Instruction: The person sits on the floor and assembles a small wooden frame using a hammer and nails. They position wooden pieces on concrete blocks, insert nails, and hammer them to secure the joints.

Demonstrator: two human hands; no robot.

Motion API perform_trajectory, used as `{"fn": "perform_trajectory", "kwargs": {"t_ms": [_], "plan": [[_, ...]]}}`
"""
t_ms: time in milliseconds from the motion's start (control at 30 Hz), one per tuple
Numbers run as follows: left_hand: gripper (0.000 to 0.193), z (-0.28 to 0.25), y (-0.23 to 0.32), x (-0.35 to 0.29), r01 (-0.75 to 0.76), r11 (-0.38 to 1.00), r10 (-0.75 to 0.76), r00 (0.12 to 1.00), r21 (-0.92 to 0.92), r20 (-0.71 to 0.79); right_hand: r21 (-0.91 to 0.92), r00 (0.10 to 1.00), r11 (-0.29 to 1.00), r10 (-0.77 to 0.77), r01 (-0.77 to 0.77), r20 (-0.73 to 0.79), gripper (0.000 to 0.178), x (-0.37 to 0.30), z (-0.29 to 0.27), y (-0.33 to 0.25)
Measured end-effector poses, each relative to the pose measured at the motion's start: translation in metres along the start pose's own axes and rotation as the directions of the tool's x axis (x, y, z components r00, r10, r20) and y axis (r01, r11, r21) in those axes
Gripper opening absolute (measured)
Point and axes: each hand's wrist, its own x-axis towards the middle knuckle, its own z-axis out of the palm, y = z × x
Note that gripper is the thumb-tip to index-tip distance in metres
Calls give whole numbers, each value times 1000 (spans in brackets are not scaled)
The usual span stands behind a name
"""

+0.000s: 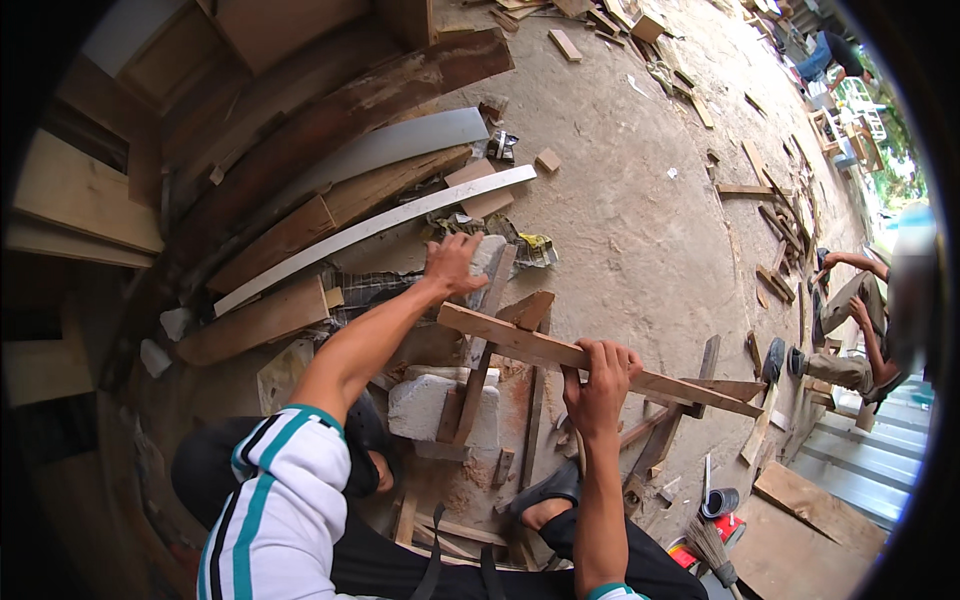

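My right hand (602, 385) is closed round a long wooden plank (530, 345) that slants down to the right. Several narrow wooden pieces stand or lie against the plank, forming a rough frame. Beyond the plank's left end, my left hand (455, 265) reaches out with its fingers apart. It is beside a pale block (488, 254) and the top of a narrow wooden strip (497, 285). Whether the fingertips touch the block I cannot tell. Under the frame, between my feet, sits a white crumbly block (420, 410) with sawdust around it.
Left of my arm lie stacked boards, including a long white strip (380, 235). At the lower right are a paint can (719, 502), a brush broom (708, 548) and corrugated metal sheets (865, 460). Another person (860, 320) sits at the right among scattered wood offcuts.
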Motion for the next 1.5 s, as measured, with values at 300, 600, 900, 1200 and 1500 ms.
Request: {"fn": "perform_trajectory", "kwargs": {"t_ms": [300, 600, 900, 1200, 1500], "plan": [[87, -48, -84, -38, 292, 956, -285, 939, 8, -195, -4, 999, 1000, -29, 29, -33, 32, -1, 4, -3], [68, -15, -106, -53, 159, 956, -36, 899, 248, -436, -34, 999, 999, -30, 29, -29, 32, -1, 5, -2], [23, 39, -55, 15, 108, 969, -133, 986, -220, -101, -26, 999, 999, -32, 31, -19, 28, 4, 5, -13], [10, 54, -53, 36, -213, 957, 252, 947, 195, -200, -47, 1000, 999, -5, 6, 10, 30, 5, 8, -3], [8, 46, -24, 47, -290, 957, 277, 913, 2, -299, -54, 1000, 998, -15, 16, 23, 29, 10, 9, 0]]}}
